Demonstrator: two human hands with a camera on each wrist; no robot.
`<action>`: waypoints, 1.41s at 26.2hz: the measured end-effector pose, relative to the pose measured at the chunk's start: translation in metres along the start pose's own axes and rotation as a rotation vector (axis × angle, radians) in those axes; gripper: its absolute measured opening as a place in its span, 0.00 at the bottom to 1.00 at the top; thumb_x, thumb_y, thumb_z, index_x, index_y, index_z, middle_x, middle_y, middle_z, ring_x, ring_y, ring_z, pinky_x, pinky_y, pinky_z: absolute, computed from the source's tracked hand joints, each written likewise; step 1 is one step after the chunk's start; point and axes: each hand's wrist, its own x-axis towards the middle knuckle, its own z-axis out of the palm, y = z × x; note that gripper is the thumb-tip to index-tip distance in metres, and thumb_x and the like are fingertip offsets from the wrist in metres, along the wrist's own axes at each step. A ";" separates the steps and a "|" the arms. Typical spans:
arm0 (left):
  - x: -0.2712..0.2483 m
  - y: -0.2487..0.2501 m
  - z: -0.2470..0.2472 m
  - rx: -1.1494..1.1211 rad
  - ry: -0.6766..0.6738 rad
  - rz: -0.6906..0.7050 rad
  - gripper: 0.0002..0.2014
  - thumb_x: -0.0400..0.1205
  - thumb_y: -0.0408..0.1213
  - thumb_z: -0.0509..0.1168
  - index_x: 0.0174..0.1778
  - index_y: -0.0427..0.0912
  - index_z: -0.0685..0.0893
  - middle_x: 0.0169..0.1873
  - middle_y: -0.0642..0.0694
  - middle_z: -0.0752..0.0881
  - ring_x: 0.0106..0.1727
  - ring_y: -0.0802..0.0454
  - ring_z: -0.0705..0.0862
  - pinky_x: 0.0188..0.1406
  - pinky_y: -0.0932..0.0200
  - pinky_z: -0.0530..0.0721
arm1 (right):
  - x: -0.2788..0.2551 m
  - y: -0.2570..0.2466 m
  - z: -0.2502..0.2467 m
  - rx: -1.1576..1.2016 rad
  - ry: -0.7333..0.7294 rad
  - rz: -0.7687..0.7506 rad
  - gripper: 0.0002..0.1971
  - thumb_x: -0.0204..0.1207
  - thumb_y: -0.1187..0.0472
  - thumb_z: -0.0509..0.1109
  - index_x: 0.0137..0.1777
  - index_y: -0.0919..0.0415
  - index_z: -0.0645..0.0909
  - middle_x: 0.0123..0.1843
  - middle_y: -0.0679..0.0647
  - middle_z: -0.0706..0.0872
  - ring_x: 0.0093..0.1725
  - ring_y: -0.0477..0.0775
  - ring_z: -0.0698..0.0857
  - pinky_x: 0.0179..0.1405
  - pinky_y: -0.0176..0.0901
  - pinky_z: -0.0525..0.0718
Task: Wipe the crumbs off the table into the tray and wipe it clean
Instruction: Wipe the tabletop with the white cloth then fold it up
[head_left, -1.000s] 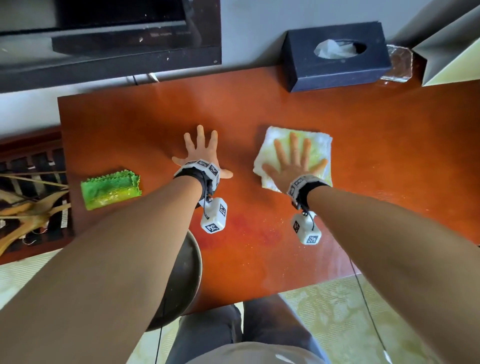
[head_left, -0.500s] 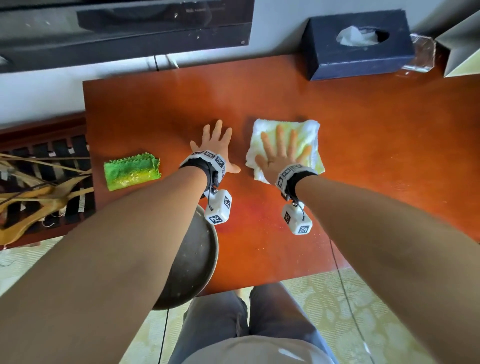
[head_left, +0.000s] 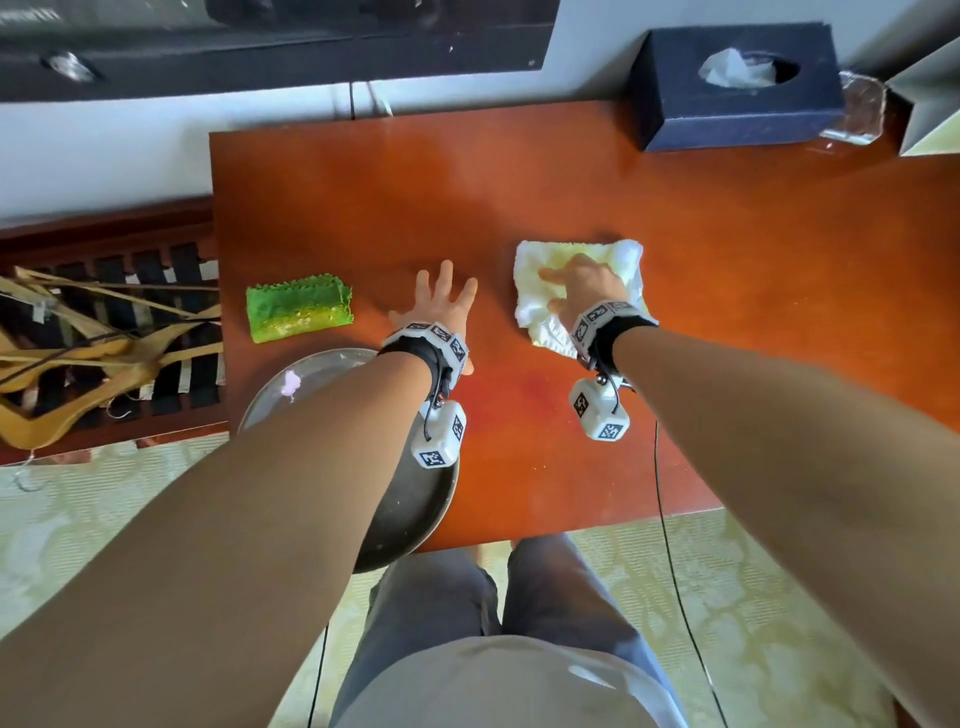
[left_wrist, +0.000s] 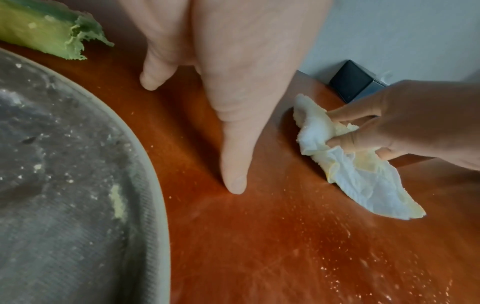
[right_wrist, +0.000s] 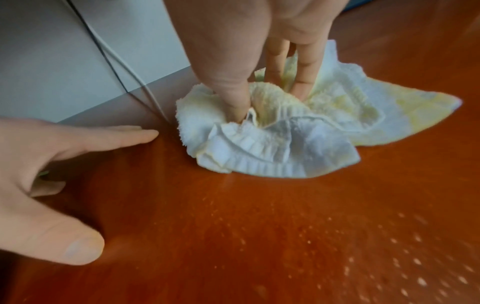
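Observation:
My right hand (head_left: 576, 291) grips a white and yellow cloth (head_left: 618, 265) on the orange-brown table (head_left: 727, 312); thumb and fingers dig into its bunched folds (right_wrist: 272, 139). My left hand (head_left: 447, 291) lies flat on the table to the left of the cloth, fingers spread, holding nothing. A round grey metal tray (head_left: 317, 358) sits under my left forearm at the table's near-left corner, crumbs scattered inside it (left_wrist: 78, 164). Fine pale crumbs (left_wrist: 337, 267) dot the table between my wrists and the front edge (right_wrist: 389, 257).
A folded green cloth (head_left: 298, 309) lies left of my left hand, beside the tray. A dark tissue box (head_left: 737, 83) stands at the back right against the wall. A small pink scrap (head_left: 291, 384) lies in the tray. Wooden hangers (head_left: 78, 364) rest left of the table.
My right hand's fingers, flat on the spread cloth before, have curled and bunched it up. The left hand stays flat on the table. More of the tray shows now.

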 end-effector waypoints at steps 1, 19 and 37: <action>0.001 -0.002 0.002 0.005 0.002 0.002 0.63 0.65 0.47 0.84 0.85 0.58 0.43 0.84 0.49 0.30 0.85 0.38 0.34 0.71 0.18 0.62 | 0.003 -0.004 0.000 -0.024 0.004 -0.009 0.24 0.81 0.60 0.66 0.76 0.42 0.73 0.65 0.51 0.76 0.67 0.57 0.78 0.50 0.41 0.76; -0.067 0.012 0.059 0.145 0.060 -0.038 0.65 0.61 0.61 0.81 0.86 0.49 0.46 0.85 0.39 0.40 0.85 0.31 0.44 0.82 0.33 0.53 | -0.114 -0.001 0.051 -0.209 -0.201 -0.389 0.24 0.80 0.62 0.68 0.74 0.43 0.76 0.61 0.50 0.79 0.60 0.58 0.83 0.50 0.45 0.82; -0.082 0.001 0.085 0.175 0.025 0.013 0.73 0.58 0.59 0.84 0.85 0.44 0.36 0.84 0.36 0.31 0.85 0.31 0.36 0.81 0.30 0.54 | -0.095 -0.011 0.062 0.114 0.021 -0.068 0.20 0.75 0.60 0.69 0.67 0.47 0.80 0.59 0.48 0.84 0.56 0.55 0.85 0.44 0.39 0.78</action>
